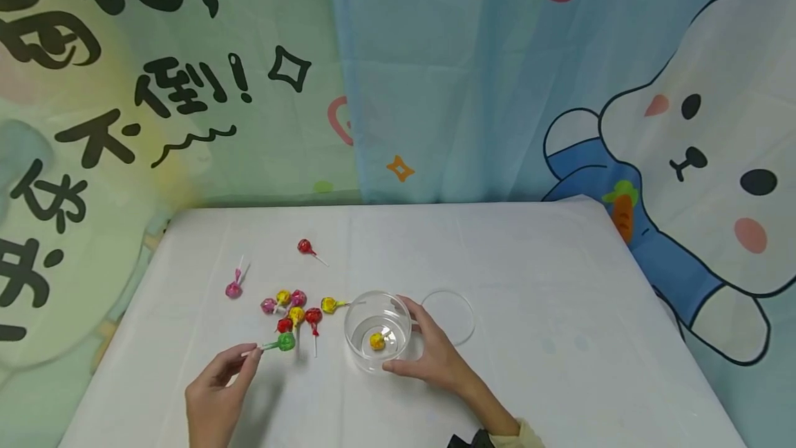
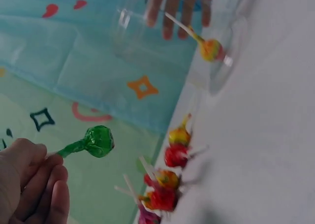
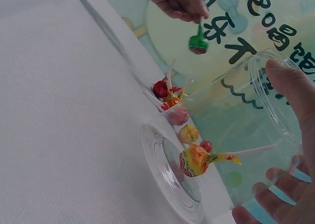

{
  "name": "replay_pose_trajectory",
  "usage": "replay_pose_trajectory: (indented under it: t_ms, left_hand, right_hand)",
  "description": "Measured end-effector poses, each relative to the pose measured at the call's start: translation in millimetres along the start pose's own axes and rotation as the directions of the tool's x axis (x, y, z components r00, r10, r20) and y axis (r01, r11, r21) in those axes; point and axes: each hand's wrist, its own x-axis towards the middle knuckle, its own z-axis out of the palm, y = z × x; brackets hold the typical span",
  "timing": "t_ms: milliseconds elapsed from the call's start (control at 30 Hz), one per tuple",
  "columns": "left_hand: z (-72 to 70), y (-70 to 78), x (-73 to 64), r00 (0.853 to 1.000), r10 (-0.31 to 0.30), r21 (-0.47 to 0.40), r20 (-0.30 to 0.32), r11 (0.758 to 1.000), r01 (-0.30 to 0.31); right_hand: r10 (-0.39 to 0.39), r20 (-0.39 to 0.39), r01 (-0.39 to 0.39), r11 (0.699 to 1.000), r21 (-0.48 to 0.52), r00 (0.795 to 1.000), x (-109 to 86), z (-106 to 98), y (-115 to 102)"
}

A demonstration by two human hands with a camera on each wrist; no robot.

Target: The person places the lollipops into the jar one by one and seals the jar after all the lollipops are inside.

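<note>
My left hand (image 1: 219,387) pinches the stick of a green-wrapped lollipop (image 1: 286,341), its candy end pointing right, held above the table in the left wrist view. My right hand (image 1: 435,358) grips a clear round jar (image 1: 358,337) from its right side, thumb and fingers spread around the wall. Inside that jar lies one yellow lollipop (image 3: 194,160), its stick leaning against the wall. Left of the jar, a cluster of yellow, red and purple lollipops lies on the table, among them a red one (image 1: 314,316) and a yellow one (image 1: 329,305) whose stick points toward the jar.
A clear round lid (image 1: 449,316) lies on the white table (image 1: 560,310) beyond my right hand. A lone red lollipop (image 1: 305,246) lies farther back, and a purple one (image 1: 233,290) sits left of the cluster. A printed curtain (image 1: 435,75) hangs behind the table.
</note>
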Motion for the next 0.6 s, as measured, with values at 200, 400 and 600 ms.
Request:
replay_pose_trajectory:
  t_ms: [200,400,600]
  left_hand:
    - [2.0,8.2,1.6,0.996,0.081,-0.162,0.037,0.984,-0.074]
    - [6.0,33.7,-3.9,0.989,0.116,-0.276,0.089,0.957,-0.087]
    - [19.3,57.5,-12.9,0.975,0.146,-0.312,0.169,0.946,-0.088]
  right_hand:
    - [0.007,0.007,-0.007,1.000,0.001,1.000,-0.4,0.9,0.5]
    - [0.001,0.007,-0.001,1.000,-0.004,1.000,0.1,0.9,1.5]
    - [0.011,0.006,-0.011,1.000,-0.011,1.000,-0.1,1.1,0.8]
